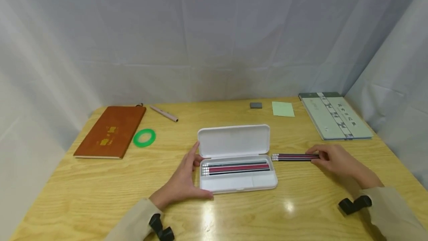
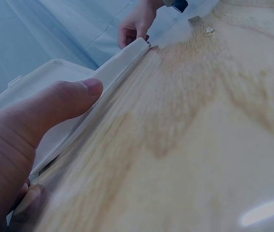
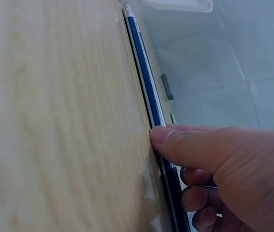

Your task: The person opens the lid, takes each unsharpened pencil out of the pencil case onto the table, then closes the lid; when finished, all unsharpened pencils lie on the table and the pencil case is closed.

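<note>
A white pencil case (image 1: 239, 185) lies with its lid (image 1: 234, 141) raised at the back; several pencils (image 1: 237, 167), dark and red, sit side by side in its rear part. My left hand (image 1: 182, 177) holds the case's left end, thumb along the front rim and fingers at the rear left corner. In the left wrist view that thumb (image 2: 74, 96) presses on the case wall. To the right of the case, my right hand (image 1: 337, 161) pinches a small bunch of striped pencils (image 1: 291, 157) by their right ends. Their silver ends point at the case.
At the left are a brown notebook (image 1: 112, 131), a green tape ring (image 1: 153, 137) and a pale pen (image 1: 164, 113). Along the back lie a grey eraser (image 1: 256, 105) and green sticky notes (image 1: 282, 109). A pale green book (image 1: 334, 116) is at the far right, before a white curtain (image 1: 214, 40).
</note>
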`<move>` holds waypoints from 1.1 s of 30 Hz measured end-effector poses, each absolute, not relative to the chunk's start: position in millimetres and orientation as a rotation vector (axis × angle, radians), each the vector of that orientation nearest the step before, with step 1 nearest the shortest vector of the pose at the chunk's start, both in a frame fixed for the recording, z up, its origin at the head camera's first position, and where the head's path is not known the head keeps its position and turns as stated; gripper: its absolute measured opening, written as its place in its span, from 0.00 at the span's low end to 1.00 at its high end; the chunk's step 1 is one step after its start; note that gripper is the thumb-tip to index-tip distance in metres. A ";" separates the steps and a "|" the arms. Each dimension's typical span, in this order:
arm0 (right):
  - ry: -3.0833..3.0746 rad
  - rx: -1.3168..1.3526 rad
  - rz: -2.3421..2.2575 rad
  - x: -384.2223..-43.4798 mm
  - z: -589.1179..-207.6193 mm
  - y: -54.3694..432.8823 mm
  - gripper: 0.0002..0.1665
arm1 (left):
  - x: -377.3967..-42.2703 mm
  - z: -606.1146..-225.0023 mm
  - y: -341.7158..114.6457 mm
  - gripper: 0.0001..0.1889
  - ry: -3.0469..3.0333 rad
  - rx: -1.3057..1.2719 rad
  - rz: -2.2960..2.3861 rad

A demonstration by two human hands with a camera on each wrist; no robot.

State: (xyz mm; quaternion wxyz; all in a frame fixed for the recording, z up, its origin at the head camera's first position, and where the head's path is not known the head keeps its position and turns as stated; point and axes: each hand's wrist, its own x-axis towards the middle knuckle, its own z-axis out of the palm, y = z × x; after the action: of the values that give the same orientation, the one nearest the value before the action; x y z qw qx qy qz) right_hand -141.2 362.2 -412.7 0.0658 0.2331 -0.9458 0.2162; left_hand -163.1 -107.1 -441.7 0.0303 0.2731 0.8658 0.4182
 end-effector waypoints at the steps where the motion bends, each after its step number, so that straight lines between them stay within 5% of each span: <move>1: -2.858 0.709 0.646 -142.7 -412.4 362.3 0.12 | -163.1 -441.7 -107.1 0.78 2.668 0.843 1.289; 13: -2.921 0.736 0.622 -151.9 -392.9 346.8 0.12 | -162.2 -442.1 -106.8 0.78 2.656 0.831 1.296; 26: -2.839 0.885 0.707 -163.1 -407.4 240.2 0.03 | -162.4 -441.1 -107.4 0.78 2.649 0.821 1.299; 33: -2.853 0.963 0.422 -158.5 -407.7 201.9 0.10 | -162.7 -442.2 -106.4 0.78 2.643 0.820 1.310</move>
State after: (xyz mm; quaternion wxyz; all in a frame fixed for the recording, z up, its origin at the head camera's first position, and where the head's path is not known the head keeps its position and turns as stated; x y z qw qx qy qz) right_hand -158.5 201.9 -407.7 0.0504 0.3164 -0.9371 0.1386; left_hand -162.7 -106.4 -442.2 0.0400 0.2677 0.8625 0.4275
